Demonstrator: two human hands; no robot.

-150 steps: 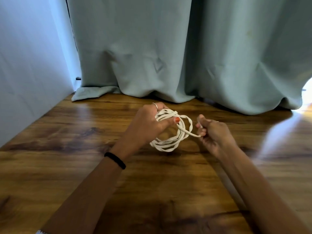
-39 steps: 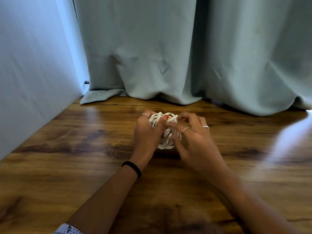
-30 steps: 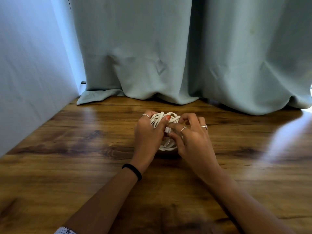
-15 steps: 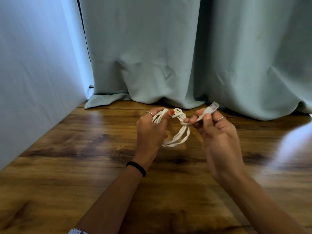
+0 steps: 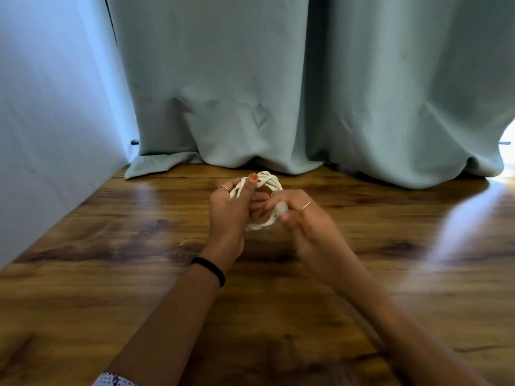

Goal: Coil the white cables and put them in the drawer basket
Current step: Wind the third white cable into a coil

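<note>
Holding the coiled white cable (image 5: 266, 188) up above the wooden table (image 5: 111, 260), the left hand (image 5: 231, 213) grips the loops on their left side, thumb with an orange-painted nail pressed over the top strands and the fingers curled behind and through the ring. The coil stands roughly on edge, its opening facing the camera, and its longer axis runs from the upper edge near the curtain down toward the person, leaning slightly to the right at the bottom. Several strands are twisted over one another along the top arc. The right hand (image 5: 302, 218) is at the coil's right side, its fingers bent in against the loops, and it pinches a pale, blurred cable end (image 5: 281, 208) between thumb and fingertips; motion blur hides which way that end points. The two hands nearly meet inside the ring, though whether their fingers touch cannot be told. A thin ring (image 5: 306, 206) sits on a right finger and another ring (image 5: 223, 188) on a left finger; a black band (image 5: 209, 270) circles the left wrist, and a dotted sleeve edge (image 5: 114, 381) shows at the bottom. Behind the hands a pale green curtain (image 5: 250, 93) hangs down to the table's far edge, bunching there. A light wall (image 5: 41, 121) runs along the left side, and a bright streak of light (image 5: 468, 232) lies across the wood at the right
</note>
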